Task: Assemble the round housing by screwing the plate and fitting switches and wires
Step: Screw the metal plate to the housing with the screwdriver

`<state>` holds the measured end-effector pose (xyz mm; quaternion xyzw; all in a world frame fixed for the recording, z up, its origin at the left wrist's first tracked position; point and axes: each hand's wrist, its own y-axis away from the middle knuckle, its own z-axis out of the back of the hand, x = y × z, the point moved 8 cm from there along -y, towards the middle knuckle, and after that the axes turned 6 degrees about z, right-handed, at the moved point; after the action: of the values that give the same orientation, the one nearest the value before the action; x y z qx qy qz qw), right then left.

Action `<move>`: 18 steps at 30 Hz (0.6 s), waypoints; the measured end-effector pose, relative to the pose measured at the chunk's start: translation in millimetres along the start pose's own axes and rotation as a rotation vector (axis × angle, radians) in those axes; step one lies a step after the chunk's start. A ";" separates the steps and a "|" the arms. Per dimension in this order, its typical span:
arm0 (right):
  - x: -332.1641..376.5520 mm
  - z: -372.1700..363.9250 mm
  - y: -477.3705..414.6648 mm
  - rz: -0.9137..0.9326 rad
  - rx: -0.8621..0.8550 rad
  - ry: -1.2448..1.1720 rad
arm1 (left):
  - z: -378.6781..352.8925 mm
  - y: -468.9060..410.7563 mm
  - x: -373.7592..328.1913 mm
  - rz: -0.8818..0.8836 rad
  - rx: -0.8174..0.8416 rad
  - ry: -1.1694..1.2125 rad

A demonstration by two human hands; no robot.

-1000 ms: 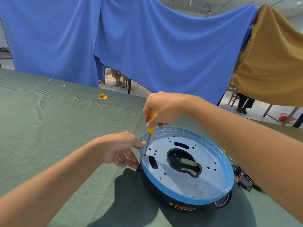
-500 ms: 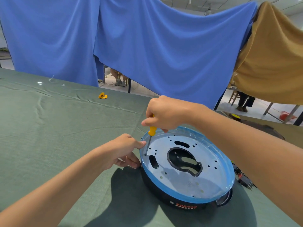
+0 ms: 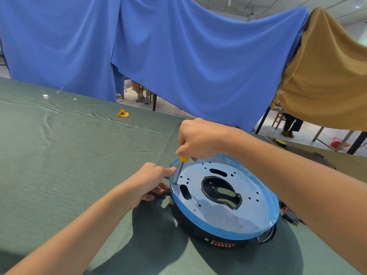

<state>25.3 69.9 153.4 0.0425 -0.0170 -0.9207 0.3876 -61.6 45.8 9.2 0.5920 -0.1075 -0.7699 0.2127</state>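
Observation:
The round black housing [image 3: 200, 233] lies on the green table, topped by a perforated metal plate [image 3: 250, 187] with a blue film rim. My right hand [image 3: 198, 138] grips a yellow-handled screwdriver [image 3: 182, 165], held nearly upright, its tip set in a hole at the plate's left edge. My left hand [image 3: 148, 180] rests against the housing's left side, fingers curled round its edge and thumb reaching to the screwdriver shaft. A bundle of wires with switches [image 3: 289, 213] lies on the table right of the housing, partly hidden by my right arm.
A small yellow part [image 3: 123, 113] lies far back on the green cloth [image 3: 59, 155]. Blue and tan drapes hang behind the table. A dark round object [image 3: 309, 155] sits beyond my right arm. People's legs and chairs show under the drapes.
My right hand has turned a little on the screwdriver handle while the tip stays in the same hole. My left hand keeps its place against the housing. The view shifted slightly.

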 end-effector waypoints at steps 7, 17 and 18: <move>-21.6 -8.5 5.3 -0.194 0.135 -0.253 | -1.2 3.1 -2.0 -0.009 -0.006 0.020; 16.2 9.0 2.7 0.172 0.048 0.256 | 0.2 0.6 1.1 -0.003 0.010 0.051; 13.7 8.3 0.4 0.149 0.043 0.244 | 0.2 0.1 1.1 -0.005 0.013 0.054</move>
<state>15.3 59.8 160.8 0.1611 0.0073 -0.8767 0.4531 -62.0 45.2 8.3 0.6142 -0.1052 -0.7534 0.2099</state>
